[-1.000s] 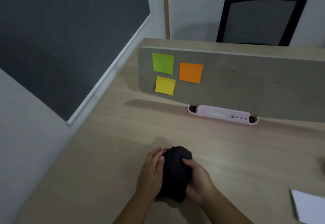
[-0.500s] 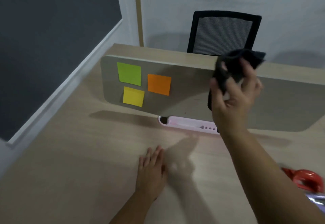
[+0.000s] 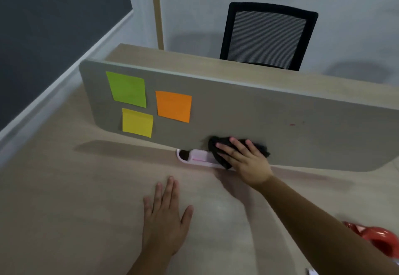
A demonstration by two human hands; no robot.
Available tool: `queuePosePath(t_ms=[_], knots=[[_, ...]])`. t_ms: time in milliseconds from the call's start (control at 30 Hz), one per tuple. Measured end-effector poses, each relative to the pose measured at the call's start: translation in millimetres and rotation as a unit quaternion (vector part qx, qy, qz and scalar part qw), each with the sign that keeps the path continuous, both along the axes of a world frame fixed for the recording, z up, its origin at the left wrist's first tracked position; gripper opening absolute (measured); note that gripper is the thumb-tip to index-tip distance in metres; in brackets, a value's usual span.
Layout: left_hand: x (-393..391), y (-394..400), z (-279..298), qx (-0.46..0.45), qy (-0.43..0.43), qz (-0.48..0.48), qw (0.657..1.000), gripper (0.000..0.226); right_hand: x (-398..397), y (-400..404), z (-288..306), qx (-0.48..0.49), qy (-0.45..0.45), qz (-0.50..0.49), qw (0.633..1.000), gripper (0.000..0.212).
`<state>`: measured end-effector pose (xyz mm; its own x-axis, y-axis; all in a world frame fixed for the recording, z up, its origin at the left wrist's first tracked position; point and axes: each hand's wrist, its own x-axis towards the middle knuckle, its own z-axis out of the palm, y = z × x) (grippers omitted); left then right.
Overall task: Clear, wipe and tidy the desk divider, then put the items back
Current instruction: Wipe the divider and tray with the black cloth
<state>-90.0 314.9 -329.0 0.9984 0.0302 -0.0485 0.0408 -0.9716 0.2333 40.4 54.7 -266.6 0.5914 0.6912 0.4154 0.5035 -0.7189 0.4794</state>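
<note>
A grey desk divider (image 3: 269,112) stands across the wooden desk (image 3: 75,199). Three sticky notes cling to its left part: a green note (image 3: 127,90), an orange note (image 3: 173,106) and a yellow note (image 3: 137,122). My right hand (image 3: 244,158) presses a black cloth (image 3: 218,147) flat against the divider's lower edge, just above a pink pen tray (image 3: 194,159) clipped at the base. The cloth hides the tray's right half. My left hand (image 3: 165,216) lies flat on the desk, fingers spread, holding nothing.
A black mesh office chair (image 3: 268,36) stands behind the divider. A red object (image 3: 375,239) sits at the desk's right edge, partly behind my right arm. A dark wall panel (image 3: 54,26) runs along the left.
My right hand took the black cloth up from the desk and then brought it down against the divider's lower part. My left hand let go of the cloth and now rests flat.
</note>
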Motion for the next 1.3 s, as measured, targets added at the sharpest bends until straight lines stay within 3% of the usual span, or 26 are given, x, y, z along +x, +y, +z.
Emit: queuePosePath(t_ms=[133, 200, 267, 333, 400, 433, 533, 600, 667, 767, 867, 933, 1000, 1067, 1133, 1200, 1300], knots=[[2, 0, -3, 0.002, -0.010, 0.000, 1.000, 0.078, 17, -4, 85, 0.233, -0.109, -0.030, 0.966, 0.053], [5, -4, -4, 0.007, -0.014, 0.007, 1.000, 0.078, 27, -11, 107, 0.266, -0.164, -0.019, 0.950, 0.057], [8, -17, -2, -0.002, -0.001, 0.012, 1.000, 0.076, 26, -20, 88, 0.192, -0.137, 0.005, 0.972, 0.052], [13, -39, 1, -0.005, 0.007, -0.013, 1.000, 0.073, 14, -40, 38, 0.047, -0.059, 0.023, 0.997, 0.048], [16, -64, 6, -0.003, 0.012, -0.054, 0.998, 0.071, -2, -67, 0, -0.081, 0.001, 0.047, 0.996, 0.048], [16, -75, 7, -0.002, 0.012, -0.069, 0.998, 0.069, -5, -79, -2, -0.093, 0.015, 0.058, 0.994, 0.048], [16, -95, 5, -0.003, -0.003, -0.081, 0.997, 0.067, -1, -100, 49, 0.049, -0.013, 0.048, 0.998, 0.047], [18, -100, 4, 0.009, -0.015, -0.078, 0.997, 0.067, 6, -109, 95, 0.166, -0.090, 0.022, 0.982, 0.050], [20, -104, 5, 0.017, -0.009, -0.066, 0.998, 0.068, 9, -119, 109, 0.199, -0.132, 0.014, 0.971, 0.046], [17, -119, 7, 0.012, 0.012, -0.042, 0.999, 0.071, -1, -135, 51, 0.074, -0.047, 0.030, 0.996, 0.054], [16, -123, 7, 0.013, 0.009, -0.036, 0.999, 0.072, -17, -155, -7, -0.102, 0.030, 0.081, 0.991, 0.064], [18, -123, 3, 0.016, 0.001, -0.033, 0.999, 0.071, -15, -162, 16, -0.089, 0.028, 0.091, 0.991, 0.051], [18, -121, 3, 0.018, -0.004, -0.035, 0.999, 0.071, -12, -167, 62, 0.037, 0.006, 0.064, 0.997, 0.042], [21, -123, 2, 0.015, -0.014, -0.038, 0.999, 0.071, -6, -179, 106, 0.180, -0.059, 0.041, 0.981, 0.041], [21, -122, 1, 0.014, -0.014, -0.034, 0.999, 0.071, -1, -192, 116, 0.226, -0.109, 0.013, 0.968, 0.046], [20, -122, 0, 0.016, -0.011, -0.030, 0.999, 0.072, -8, -200, 86, 0.178, -0.091, -0.003, 0.980, 0.048], [22, -124, 2, 0.010, -0.009, -0.025, 1.000, 0.072, -23, -222, 14, -0.029, 0.013, 0.029, 0.999, 0.057]])
